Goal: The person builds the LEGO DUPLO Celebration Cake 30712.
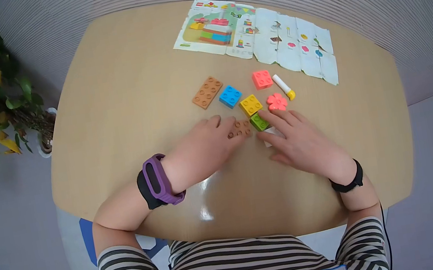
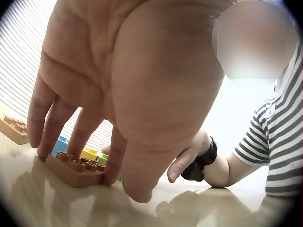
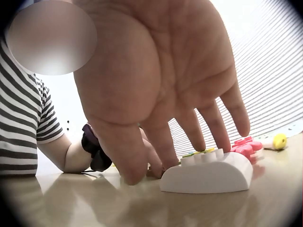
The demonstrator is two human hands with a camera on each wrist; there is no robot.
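Observation:
My left hand reaches over a small brown brick. In the left wrist view its fairly straight fingers come down around that brown brick, fingertips right at its edges. On the other side, my right hand spreads its fingers over a white curved brick, partly hidden beneath it. The right wrist view has the white brick on the table, with fingers extended behind it and the thumb to its left. A green brick lies between the hands, against a yellow brick.
Beyond the hands lie a larger brown plate, a blue brick, a coral brick, a coral flower piece and a white stick with a yellow end. A creased instruction sheet lies along the far edge.

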